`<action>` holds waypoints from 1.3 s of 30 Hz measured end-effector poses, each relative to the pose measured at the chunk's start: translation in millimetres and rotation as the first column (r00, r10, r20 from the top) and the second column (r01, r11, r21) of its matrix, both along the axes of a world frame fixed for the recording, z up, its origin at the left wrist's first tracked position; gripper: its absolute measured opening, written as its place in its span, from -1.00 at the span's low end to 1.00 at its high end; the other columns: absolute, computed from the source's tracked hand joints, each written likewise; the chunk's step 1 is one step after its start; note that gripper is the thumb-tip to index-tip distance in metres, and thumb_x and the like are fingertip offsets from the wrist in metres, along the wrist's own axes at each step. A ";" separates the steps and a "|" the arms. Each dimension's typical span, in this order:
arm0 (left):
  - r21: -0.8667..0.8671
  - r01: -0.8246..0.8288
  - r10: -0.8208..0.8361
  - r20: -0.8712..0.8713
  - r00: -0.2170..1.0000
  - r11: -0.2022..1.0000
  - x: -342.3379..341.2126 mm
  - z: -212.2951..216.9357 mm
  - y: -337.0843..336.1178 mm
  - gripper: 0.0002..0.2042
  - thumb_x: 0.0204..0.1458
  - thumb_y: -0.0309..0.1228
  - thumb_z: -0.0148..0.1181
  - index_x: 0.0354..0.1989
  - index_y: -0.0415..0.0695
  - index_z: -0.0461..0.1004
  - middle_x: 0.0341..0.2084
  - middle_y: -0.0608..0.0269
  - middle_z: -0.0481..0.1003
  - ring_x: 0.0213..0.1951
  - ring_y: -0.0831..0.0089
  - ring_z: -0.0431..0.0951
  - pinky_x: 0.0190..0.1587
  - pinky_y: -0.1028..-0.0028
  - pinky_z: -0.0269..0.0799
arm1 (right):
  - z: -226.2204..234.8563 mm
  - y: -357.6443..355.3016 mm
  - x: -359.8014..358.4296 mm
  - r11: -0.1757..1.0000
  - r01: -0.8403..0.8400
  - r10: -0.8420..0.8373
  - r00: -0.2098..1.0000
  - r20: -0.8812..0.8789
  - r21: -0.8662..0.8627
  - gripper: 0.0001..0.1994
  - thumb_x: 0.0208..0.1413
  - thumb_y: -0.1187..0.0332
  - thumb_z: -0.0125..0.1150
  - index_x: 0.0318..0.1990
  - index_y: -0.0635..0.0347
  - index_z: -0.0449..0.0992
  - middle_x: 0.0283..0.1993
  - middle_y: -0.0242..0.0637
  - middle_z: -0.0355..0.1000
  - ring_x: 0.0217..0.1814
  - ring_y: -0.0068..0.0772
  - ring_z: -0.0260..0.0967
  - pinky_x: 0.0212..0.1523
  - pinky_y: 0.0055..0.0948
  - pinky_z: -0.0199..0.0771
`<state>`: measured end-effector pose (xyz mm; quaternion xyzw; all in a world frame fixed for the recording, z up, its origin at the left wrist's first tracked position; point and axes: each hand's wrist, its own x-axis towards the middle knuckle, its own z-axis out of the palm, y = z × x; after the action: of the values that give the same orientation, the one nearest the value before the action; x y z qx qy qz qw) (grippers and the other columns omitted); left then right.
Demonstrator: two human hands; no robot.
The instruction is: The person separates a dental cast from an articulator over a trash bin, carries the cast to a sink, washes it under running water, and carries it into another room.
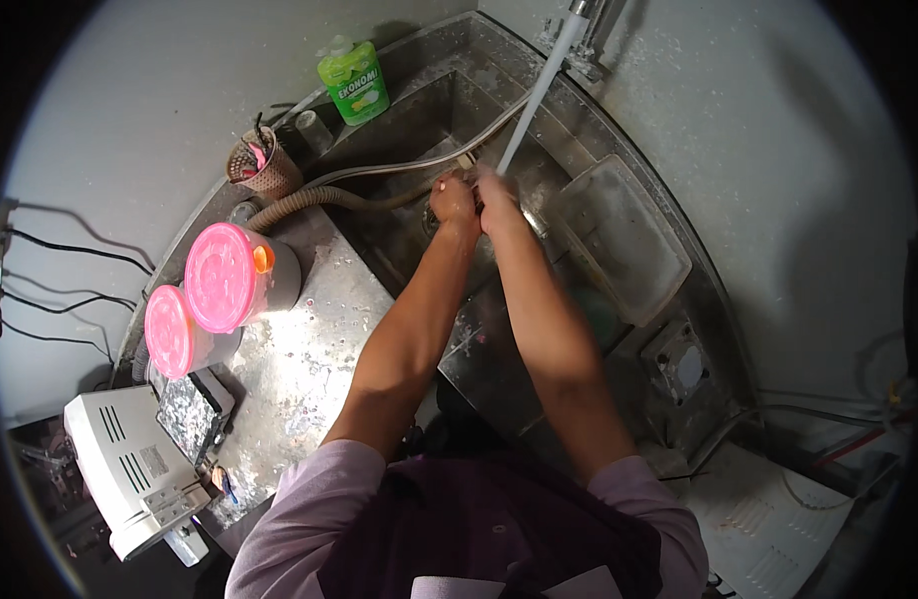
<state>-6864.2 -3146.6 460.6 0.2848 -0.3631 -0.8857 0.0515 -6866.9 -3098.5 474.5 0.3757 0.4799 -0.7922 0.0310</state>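
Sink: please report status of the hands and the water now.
Left hand and right hand together under water stream. Grip unclear. Hoses lie beside hands in sink.

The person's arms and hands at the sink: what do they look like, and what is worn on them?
Both forearms are bare from above the elbow down. The left hand and right hand show no gloves; any rings or a watch are too small to tell. Short pale lilac sleeves cover the upper arms, with a darker purple garment over the chest. No markings are visible.
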 end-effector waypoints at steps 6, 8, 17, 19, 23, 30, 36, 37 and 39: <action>0.018 0.086 -0.087 0.125 0.988 0.996 12.7 -19.5 -9.0 -0.80 0.03 -0.43 0.15 -0.20 -0.27 0.47 -0.31 0.09 0.52 -0.39 0.33 0.50 -0.30 0.35 0.45 | -1.3 -8.9 40.1 0.988 -0.052 0.095 0.948 -0.304 0.145 -0.81 0.11 0.42 0.06 -0.21 0.36 0.48 -0.23 -0.18 0.45 -0.22 -0.31 0.34 -0.20 -0.29 0.38; -0.091 0.112 -0.094 0.180 0.979 0.990 33.5 -16.1 4.5 -0.82 0.06 -0.42 0.14 -0.23 -0.27 0.48 -0.35 0.12 0.53 -0.40 0.37 0.48 -0.31 0.36 0.44 | -27.2 9.4 54.6 0.896 -0.053 0.188 0.944 -0.270 0.440 -0.86 0.12 0.42 0.05 -0.28 0.31 0.48 -0.30 -0.20 0.44 -0.27 -0.34 0.34 -0.19 -0.29 0.38; 0.267 0.282 -0.237 -0.187 0.953 0.922 80.6 -74.7 -73.7 -0.71 0.21 -0.25 -0.05 -0.54 -0.10 0.36 -0.64 0.28 0.40 -0.63 0.38 0.39 -0.39 0.47 0.45 | -18.6 -6.1 93.6 0.982 -0.178 0.152 0.942 -0.300 -0.060 -0.83 0.26 0.33 0.13 -0.19 0.27 0.50 -0.31 -0.33 0.47 -0.39 -0.61 0.28 -0.36 -0.55 0.32; 0.356 0.197 -0.207 -0.011 0.978 0.914 80.6 -13.2 -41.7 -0.72 0.20 -0.26 -0.05 -0.54 -0.09 0.35 -0.64 0.27 0.41 -0.61 0.38 0.39 -0.36 0.45 0.44 | -35.9 19.4 95.8 0.988 -0.025 -0.013 0.970 -0.244 -0.149 -0.84 0.25 0.36 0.14 -0.14 0.25 0.49 -0.31 -0.34 0.46 -0.42 -0.60 0.29 -0.41 -0.58 0.30; 0.502 0.279 -0.261 -0.107 0.959 0.818 71.2 -25.3 -64.0 -0.71 0.15 -0.18 -0.04 -0.47 -0.10 0.46 -0.40 0.21 0.52 -0.24 0.25 0.50 -0.06 0.27 0.38 | -34.1 -2.5 82.8 0.980 -0.072 0.011 0.950 -0.312 -0.183 -0.90 0.22 0.42 0.18 -0.22 0.28 0.51 -0.39 -0.38 0.43 -0.46 -0.60 0.27 -0.42 -0.60 0.29; 0.635 0.415 -0.301 -0.285 0.910 0.651 79.2 -30.8 -69.2 -0.71 -0.03 -0.14 0.09 -0.39 -0.12 0.55 -0.33 0.20 0.56 -0.21 0.21 0.51 0.02 0.21 0.34 | -9.7 -3.9 90.8 0.971 -0.092 0.154 0.948 -0.280 0.221 -0.89 0.14 0.52 0.18 -0.24 0.37 0.58 -0.42 -0.36 0.48 -0.41 -0.60 0.37 -0.34 -0.57 0.38; 0.607 0.354 -0.333 -0.152 0.931 0.712 71.4 -26.5 -46.5 -0.67 0.03 -0.13 0.09 -0.23 -0.12 0.53 -0.33 0.18 0.55 -0.07 0.21 0.49 0.10 0.20 0.31 | -16.4 -3.7 80.1 0.915 -0.081 0.211 0.931 -0.298 0.396 -0.82 0.15 0.51 0.02 -0.23 0.38 0.56 -0.31 -0.31 0.50 -0.27 -0.52 0.41 -0.27 -0.51 0.40; 0.624 0.327 -0.336 -0.108 0.936 0.710 70.0 -29.0 -41.5 -0.71 0.10 -0.16 0.05 -0.20 -0.13 0.49 -0.33 0.20 0.54 -0.13 0.22 0.51 0.05 0.19 0.37 | -13.7 0.3 78.9 0.898 -0.057 0.177 0.955 -0.238 0.437 -0.80 0.17 0.47 -0.01 -0.23 0.36 0.55 -0.26 -0.29 0.50 -0.20 -0.48 0.42 -0.23 -0.50 0.40; 0.638 0.310 -0.317 -0.108 0.942 0.705 63.1 -38.1 -22.9 -0.71 0.14 -0.17 0.00 -0.20 -0.14 0.48 -0.33 0.21 0.53 -0.19 0.26 0.52 -0.04 0.26 0.41 | -24.7 26.7 61.7 0.982 0.046 0.007 0.960 -0.281 0.182 -0.80 0.17 0.43 -0.01 -0.18 0.35 0.51 -0.20 -0.25 0.49 -0.14 -0.42 0.43 -0.17 -0.48 0.42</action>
<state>-6801.1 -3169.5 422.4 0.2235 -0.0786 -0.9501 -0.2031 -6805.2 -3071.8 449.8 0.2655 0.5478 -0.7892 -0.0806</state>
